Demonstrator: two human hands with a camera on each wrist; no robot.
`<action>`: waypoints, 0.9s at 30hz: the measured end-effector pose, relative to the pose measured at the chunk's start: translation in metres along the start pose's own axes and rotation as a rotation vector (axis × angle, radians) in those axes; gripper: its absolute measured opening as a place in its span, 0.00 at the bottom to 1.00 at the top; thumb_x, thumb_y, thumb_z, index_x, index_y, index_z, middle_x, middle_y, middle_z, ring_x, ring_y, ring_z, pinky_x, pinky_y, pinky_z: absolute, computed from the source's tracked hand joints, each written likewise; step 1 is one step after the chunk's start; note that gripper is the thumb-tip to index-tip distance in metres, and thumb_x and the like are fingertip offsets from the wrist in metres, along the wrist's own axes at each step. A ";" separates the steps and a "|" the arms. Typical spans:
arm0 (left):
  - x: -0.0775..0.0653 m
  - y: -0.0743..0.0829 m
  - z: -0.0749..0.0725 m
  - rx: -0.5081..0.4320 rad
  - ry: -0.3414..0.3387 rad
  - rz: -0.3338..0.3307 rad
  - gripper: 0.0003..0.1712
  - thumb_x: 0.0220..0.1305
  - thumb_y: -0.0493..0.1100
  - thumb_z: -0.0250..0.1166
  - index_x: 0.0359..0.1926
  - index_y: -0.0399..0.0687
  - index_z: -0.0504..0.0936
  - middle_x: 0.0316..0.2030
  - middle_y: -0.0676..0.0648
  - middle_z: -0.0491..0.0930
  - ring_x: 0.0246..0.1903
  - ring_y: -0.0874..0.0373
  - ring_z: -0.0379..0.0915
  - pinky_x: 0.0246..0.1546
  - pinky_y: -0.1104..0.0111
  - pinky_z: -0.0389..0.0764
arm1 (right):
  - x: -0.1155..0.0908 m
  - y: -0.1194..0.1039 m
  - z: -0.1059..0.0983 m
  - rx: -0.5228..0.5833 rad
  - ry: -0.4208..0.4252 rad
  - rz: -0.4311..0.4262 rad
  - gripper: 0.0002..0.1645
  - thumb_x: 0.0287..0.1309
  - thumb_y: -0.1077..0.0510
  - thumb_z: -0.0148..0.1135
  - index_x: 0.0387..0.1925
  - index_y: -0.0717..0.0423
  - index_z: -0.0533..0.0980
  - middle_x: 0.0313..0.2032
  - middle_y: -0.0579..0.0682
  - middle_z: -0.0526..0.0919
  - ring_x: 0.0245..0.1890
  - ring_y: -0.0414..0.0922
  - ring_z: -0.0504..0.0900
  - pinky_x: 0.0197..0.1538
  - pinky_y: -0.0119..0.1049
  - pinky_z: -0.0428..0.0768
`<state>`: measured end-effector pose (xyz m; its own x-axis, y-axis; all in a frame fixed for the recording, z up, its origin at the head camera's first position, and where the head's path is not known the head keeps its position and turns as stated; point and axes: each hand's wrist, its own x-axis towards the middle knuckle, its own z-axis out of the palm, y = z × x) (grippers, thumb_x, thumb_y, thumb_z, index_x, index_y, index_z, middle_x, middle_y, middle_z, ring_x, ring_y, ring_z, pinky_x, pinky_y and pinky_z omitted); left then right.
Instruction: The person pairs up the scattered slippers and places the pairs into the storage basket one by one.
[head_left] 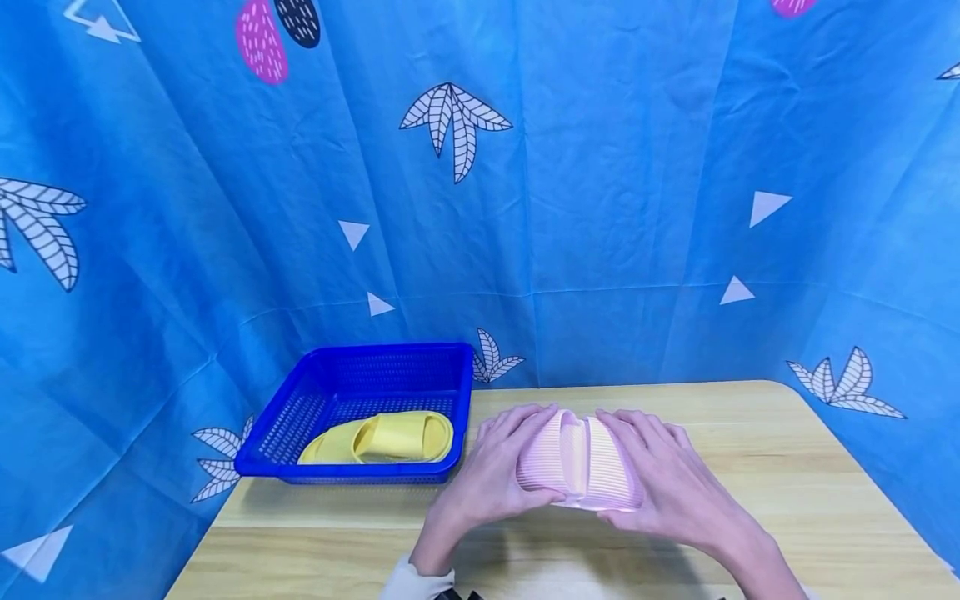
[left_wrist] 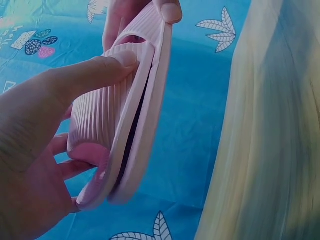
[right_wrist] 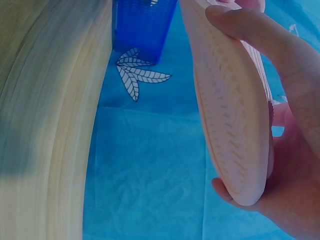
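Observation:
Two pink slippers with ribbed straps are held up close together above the table. My left hand (head_left: 491,471) grips the left pink slipper (head_left: 543,458), its thumb lying across the strap in the left wrist view. On the other side my right hand (head_left: 671,487) grips the right pink slipper (head_left: 611,471). A narrow dark gap runs between the two in the left wrist view. The right wrist view shows a patterned pink sole (right_wrist: 230,120) beside the right thumb. Parts of both slippers are hidden by the fingers.
A blue plastic basket (head_left: 255,467) stands on the left of the wooden table (head_left: 787,467), with yellow footwear (head_left: 397,437) inside it. Behind and around the table hangs a blue patterned curtain (head_left: 615,208).

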<state>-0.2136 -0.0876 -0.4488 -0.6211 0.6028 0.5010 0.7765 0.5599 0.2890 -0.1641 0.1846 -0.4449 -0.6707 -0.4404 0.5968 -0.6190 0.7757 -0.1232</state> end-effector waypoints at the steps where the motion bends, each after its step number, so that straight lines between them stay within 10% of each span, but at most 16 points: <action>1: 0.000 0.000 0.000 -0.003 0.004 0.004 0.61 0.45 0.65 0.81 0.78 0.60 0.63 0.69 0.52 0.69 0.67 0.52 0.66 0.58 0.53 0.70 | 0.000 0.000 0.000 -0.003 0.002 -0.002 0.66 0.34 0.27 0.79 0.71 0.58 0.69 0.60 0.51 0.76 0.58 0.46 0.73 0.49 0.48 0.70; 27: 0.004 0.003 0.010 -0.099 0.031 0.010 0.59 0.43 0.62 0.84 0.75 0.58 0.66 0.69 0.54 0.70 0.67 0.58 0.64 0.64 0.54 0.67 | 0.002 -0.001 -0.002 -0.045 0.006 -0.028 0.66 0.28 0.27 0.81 0.67 0.58 0.72 0.58 0.52 0.79 0.56 0.49 0.77 0.47 0.51 0.75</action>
<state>-0.2146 -0.0782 -0.4541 -0.6105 0.5893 0.5292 0.7906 0.4938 0.3622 -0.1640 0.1837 -0.4421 -0.6511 -0.4595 0.6041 -0.6183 0.7827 -0.0710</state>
